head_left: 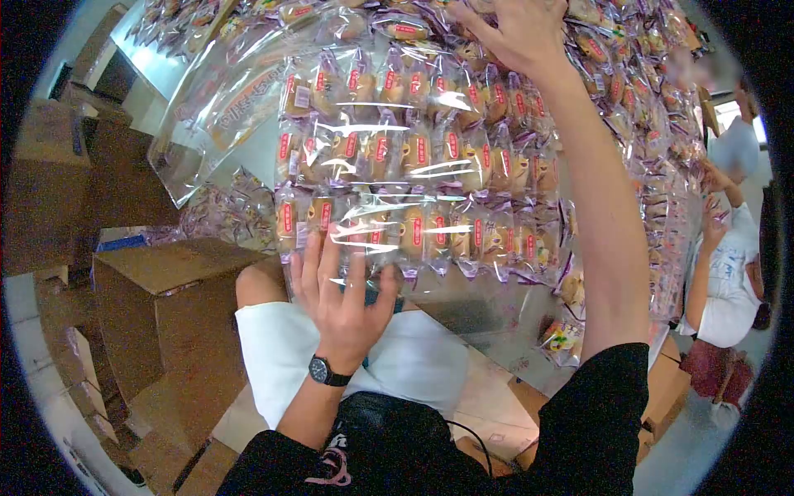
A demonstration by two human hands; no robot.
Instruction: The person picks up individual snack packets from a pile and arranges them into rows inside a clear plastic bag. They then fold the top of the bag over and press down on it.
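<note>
A large clear plastic bag (pixel 380 181) lies in front of me, filled with several rows of individually wrapped baked snacks (pixel 413 230) with red labels and purple-edged wrappers. My left hand (pixel 341 289), a black watch at its wrist, rests on the near edge of this bag, its fingers spread. My right hand (pixel 525 37) reaches past the bag's far side over more wrapped snacks (pixel 405 29). Its thumb is stretched out, while the other fingertips are cut off by the upper edge of the view; nothing shows in its grasp.
Flat clear bags with printing (pixel 240 103) lie at the left of the table. Cardboard boxes (pixel 178 306) stand on my left. A heap of wrapped snacks (pixel 653 165) runs along the right. Beyond it is another person in a white shirt (pixel 724 277), hands near the heap.
</note>
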